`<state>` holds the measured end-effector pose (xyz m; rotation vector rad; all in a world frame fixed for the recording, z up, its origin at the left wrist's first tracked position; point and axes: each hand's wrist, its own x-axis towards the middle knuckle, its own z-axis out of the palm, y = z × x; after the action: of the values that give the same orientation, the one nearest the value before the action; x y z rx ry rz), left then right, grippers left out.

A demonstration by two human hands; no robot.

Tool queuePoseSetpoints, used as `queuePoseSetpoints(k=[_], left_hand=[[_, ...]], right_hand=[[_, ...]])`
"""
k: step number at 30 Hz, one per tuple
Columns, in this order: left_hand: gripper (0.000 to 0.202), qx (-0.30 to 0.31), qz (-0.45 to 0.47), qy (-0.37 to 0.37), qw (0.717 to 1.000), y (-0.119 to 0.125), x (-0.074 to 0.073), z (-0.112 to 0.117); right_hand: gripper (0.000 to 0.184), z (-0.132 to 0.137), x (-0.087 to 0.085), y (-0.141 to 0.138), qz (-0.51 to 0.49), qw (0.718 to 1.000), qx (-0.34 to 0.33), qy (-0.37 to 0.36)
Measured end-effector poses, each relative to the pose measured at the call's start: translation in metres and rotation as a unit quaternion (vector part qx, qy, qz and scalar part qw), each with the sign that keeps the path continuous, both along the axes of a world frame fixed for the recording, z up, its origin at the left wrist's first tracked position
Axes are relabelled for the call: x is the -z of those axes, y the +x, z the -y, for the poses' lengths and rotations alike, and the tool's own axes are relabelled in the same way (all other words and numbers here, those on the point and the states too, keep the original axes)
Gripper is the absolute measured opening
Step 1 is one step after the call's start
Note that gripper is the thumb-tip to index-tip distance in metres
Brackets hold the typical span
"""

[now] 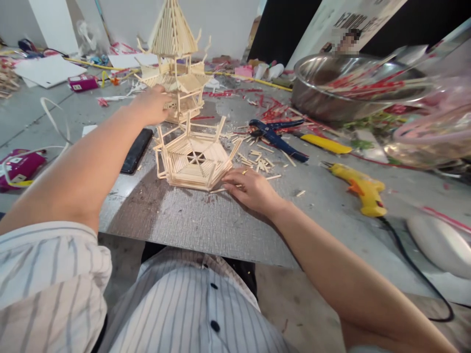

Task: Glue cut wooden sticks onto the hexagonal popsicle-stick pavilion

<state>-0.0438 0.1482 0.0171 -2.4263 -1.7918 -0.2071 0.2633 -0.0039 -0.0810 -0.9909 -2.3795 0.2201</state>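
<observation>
A pagoda model of thin wooden sticks stands upright, with a pointed roof and several tiers. My left hand is closed on its lower left side; the fingertips are partly hidden among the sticks. Nearer me lies a hexagonal stick tier with short upright posts at its corners and a spoked opening in the middle. At its front right corner my right hand has its fingers bent against the edge, the thumb low by the table. The tier sits just in front of the pagoda; whether they touch I cannot tell.
Loose stick pieces, blue-handled cutters, a yellow utility knife and a yellow glue gun lie to the right. A metal basin stands behind them. A black phone is under my left forearm.
</observation>
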Motion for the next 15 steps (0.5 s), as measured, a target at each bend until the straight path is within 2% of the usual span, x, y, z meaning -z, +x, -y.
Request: queuePoseSetpoints(k=[3,10,15], left_hand=[[0.044,-0.007,-0.025,-0.011,1.0,-0.001,0.0,-0.002],[0.05,-0.078,-0.019,-0.029,0.996,-0.009,-0.006,-0.011],[0.048,-0.137,0.035,-0.043,0.989,-0.027,-0.008,-0.031]], right_hand=[[0.018,0.0,-0.001,0.0,0.006,1.0,-0.002,-0.003],[0.019,0.001,-0.003,0.0,0.005,1.0,-0.014,-0.008],[0.019,0.0,-0.003,0.0,0.002,1.0,-0.016,-0.012]])
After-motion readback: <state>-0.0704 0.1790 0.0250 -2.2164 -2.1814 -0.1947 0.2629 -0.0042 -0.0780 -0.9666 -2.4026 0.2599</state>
